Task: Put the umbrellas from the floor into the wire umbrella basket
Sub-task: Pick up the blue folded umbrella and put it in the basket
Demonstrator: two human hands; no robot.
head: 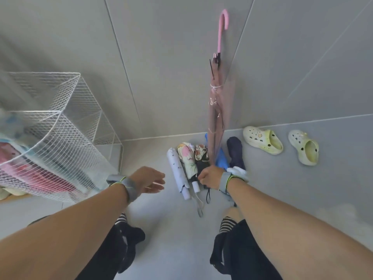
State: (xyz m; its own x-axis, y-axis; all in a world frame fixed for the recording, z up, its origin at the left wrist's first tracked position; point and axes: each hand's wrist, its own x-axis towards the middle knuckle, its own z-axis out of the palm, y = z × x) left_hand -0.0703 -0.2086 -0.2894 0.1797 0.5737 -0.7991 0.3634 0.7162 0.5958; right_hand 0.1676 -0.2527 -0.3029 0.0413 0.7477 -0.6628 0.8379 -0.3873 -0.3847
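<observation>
The white wire basket [58,126] stands on the grey floor [282,190] against the wall, and everything else lies to the right of it. Inside the basket, pink and pale blue fabric shows through the mesh, too blurred to tell what it is.

Well to the right of the basket, a cluster of folded umbrellas lies on the floor close to the wall. Nearest the basket is a white speckled umbrella [177,170]; touching its far side is a floral umbrella [187,158] in cream and pink, then a black umbrella [201,162], a blue one [221,158] and a navy one [235,152]. A long pink transparent umbrella [217,110] with a hooked pink handle stands upright against the wall, its tip among the folded ones.

The right hand [210,177] is down at the near end of this cluster, fingers curled shut at the black umbrella's handle end; whether it truly grips it I cannot tell. The left hand [149,179] hangs between the basket and the cluster, fingers spread and holding nothing. Both wrists wear grey bands.

Further right from the basket, beyond the umbrellas, two pale yellow clogs [262,140] sit apart by the wall.
</observation>
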